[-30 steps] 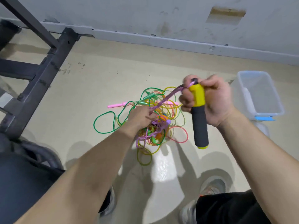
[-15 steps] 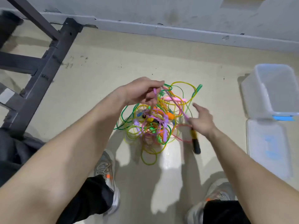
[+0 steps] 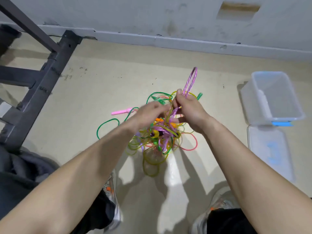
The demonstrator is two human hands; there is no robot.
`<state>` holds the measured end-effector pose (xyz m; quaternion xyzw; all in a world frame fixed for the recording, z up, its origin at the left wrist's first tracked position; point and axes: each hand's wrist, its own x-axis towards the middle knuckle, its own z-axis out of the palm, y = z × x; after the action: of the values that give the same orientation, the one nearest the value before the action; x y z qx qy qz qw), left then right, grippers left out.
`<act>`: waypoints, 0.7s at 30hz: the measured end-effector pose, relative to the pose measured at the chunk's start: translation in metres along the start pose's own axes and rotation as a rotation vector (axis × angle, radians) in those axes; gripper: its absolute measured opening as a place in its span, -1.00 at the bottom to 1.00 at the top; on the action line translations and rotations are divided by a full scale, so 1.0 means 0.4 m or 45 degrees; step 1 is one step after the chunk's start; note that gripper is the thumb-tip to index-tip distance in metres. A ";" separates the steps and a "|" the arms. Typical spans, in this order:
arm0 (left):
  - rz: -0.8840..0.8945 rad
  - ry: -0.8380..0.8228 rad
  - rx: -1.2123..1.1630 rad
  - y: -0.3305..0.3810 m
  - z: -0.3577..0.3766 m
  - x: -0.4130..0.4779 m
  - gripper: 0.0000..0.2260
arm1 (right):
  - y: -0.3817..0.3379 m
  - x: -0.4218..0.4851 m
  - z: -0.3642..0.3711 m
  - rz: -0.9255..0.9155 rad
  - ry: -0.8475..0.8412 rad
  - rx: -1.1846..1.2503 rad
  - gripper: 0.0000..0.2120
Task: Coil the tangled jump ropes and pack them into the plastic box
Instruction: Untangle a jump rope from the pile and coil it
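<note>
A tangle of jump ropes [image 3: 157, 142] in green, yellow, pink and purple lies on the floor in front of me. My right hand [image 3: 189, 112] grips a folded loop of the purple rope [image 3: 190, 81], which sticks up above my fingers. My left hand [image 3: 150, 113] is blurred, just left of the right one over the pile, fingers stretched toward the purple strands; whether it holds anything is unclear. A pink handle [image 3: 121, 112] lies at the pile's left. The clear plastic box [image 3: 258, 105] stands open at the right, with nothing visible inside.
The box's lid [image 3: 270, 152] lies flat on the floor in front of the box. A dark metal frame [image 3: 42, 78] stands at the left and a wall runs along the back. My shoes [image 3: 217, 208] are near the bottom edge.
My right hand let go of the yellow-and-black handle, went down to the pile and now holds up a purple rope loop. My left hand moved right beside it.
</note>
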<state>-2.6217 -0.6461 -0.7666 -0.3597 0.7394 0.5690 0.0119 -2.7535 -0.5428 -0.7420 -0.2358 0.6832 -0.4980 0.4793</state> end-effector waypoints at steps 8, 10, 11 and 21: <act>0.142 -0.272 -0.024 -0.047 0.019 -0.056 -0.81 | 0.001 0.008 -0.046 0.098 0.269 -0.012 -0.46; 0.097 -0.228 0.072 -0.081 0.002 -0.052 -0.74 | 0.018 0.015 -0.049 0.048 0.413 -0.213 -0.42; 0.077 -0.203 0.135 -0.103 -0.008 -0.049 -0.67 | 0.023 0.016 -0.051 0.031 0.486 -0.292 -0.41; -0.359 0.269 0.218 -0.312 -0.060 -0.035 -0.87 | 0.006 -0.001 -0.089 0.398 0.351 0.651 -0.51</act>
<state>-2.5339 -0.6709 -0.8560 -0.5153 0.7245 0.4557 0.0444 -2.7845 -0.5255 -0.7423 0.0694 0.6223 -0.6009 0.4968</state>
